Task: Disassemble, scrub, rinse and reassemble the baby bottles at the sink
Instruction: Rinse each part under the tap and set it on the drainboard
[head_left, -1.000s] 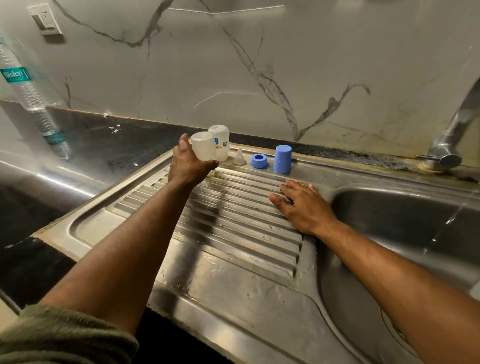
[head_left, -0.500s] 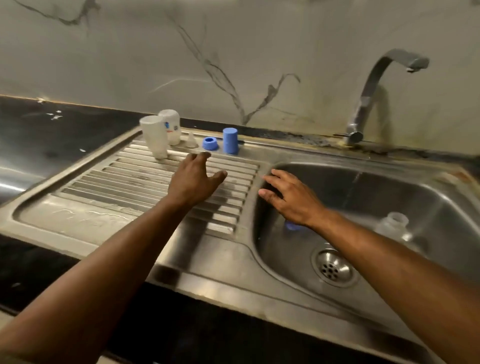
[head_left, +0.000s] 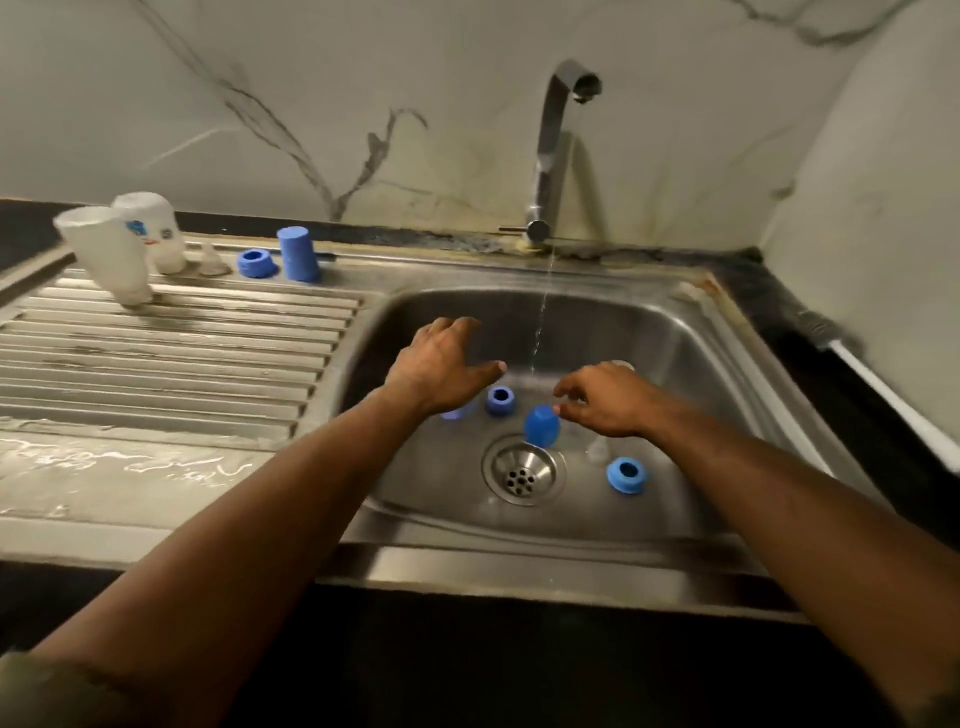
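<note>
Bottle parts lie scattered in the sink (head_left: 717, 332). Nearest is 1 blue ring (head_left: 626, 474), right of the drain (head_left: 523, 472). Beyond it a blue cap (head_left: 541, 426) lies on its side, its long axis running roughly toward the drain, just left of the right hand (head_left: 605, 400). That hand's fingers are loosely curled, apart and holding nothing, and it looks the nearer hand for the cap. A second ring (head_left: 500, 400) sits just below the left hand (head_left: 441, 364), whose fingers are spread and empty. A thin stream falls from the tap (head_left: 558, 150) between the 2 hands. Farthest, on the drainboard (head_left: 156, 353), stand 2 upturned bottles (head_left: 111, 254), a nipple (head_left: 210, 260), a ring and a cap.
</note>
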